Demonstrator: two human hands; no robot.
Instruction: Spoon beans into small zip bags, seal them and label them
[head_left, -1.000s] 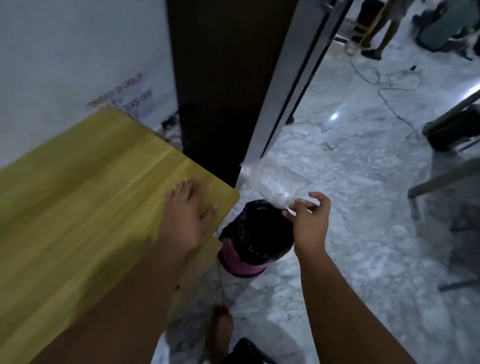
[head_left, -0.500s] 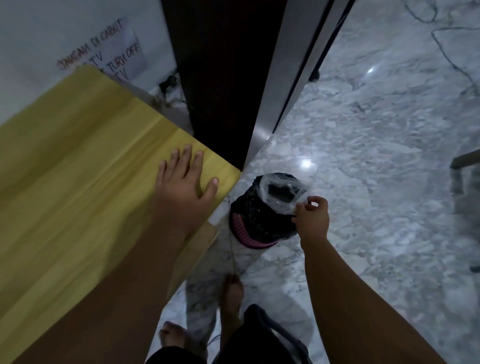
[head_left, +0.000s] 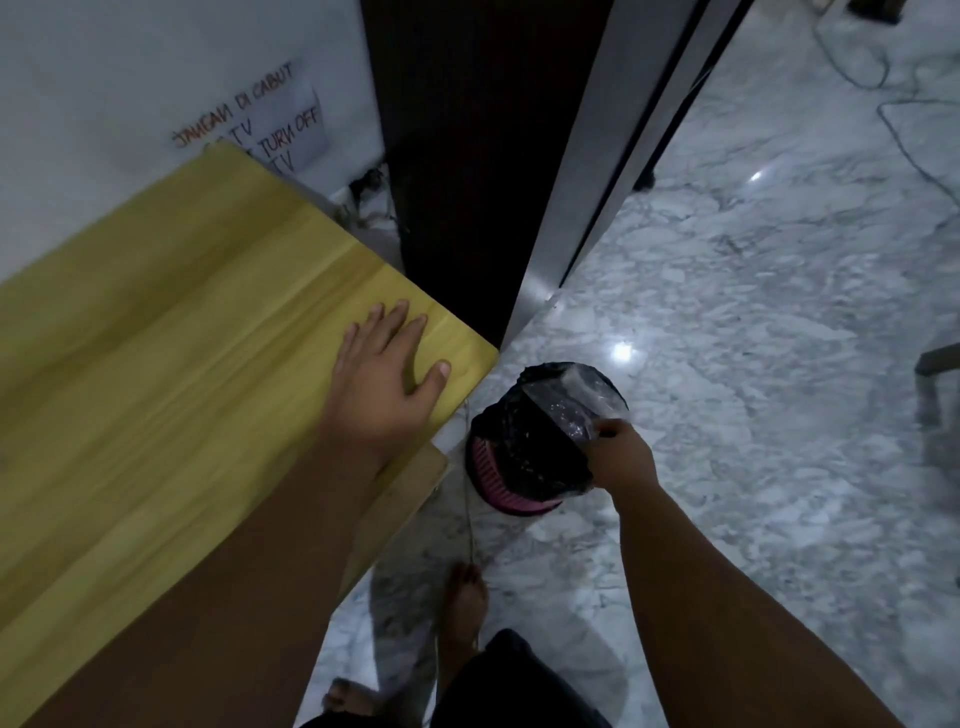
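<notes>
My right hand (head_left: 621, 457) pinches a clear plastic zip bag (head_left: 574, 400) and holds it just over the mouth of a pink waste bin lined with a black bag (head_left: 519, 467) on the floor. Flat on the far corner of the yellow wooden table (head_left: 182, 364) lies my left hand (head_left: 384, 379), fingers spread, holding nothing. No beans, spoon or labels show in this view.
A dark door panel with a metal frame (head_left: 571, 182) stands right behind the table corner. A paper notice (head_left: 270, 124) is taped to the white wall. The floor is grey marble (head_left: 753, 364), with cables at the far right and my bare feet (head_left: 462, 613) near the bin.
My right hand has come down with the clear bag, from in front of the door frame to just above the bin. My view has tilted downward. The left hand stayed on the table corner.
</notes>
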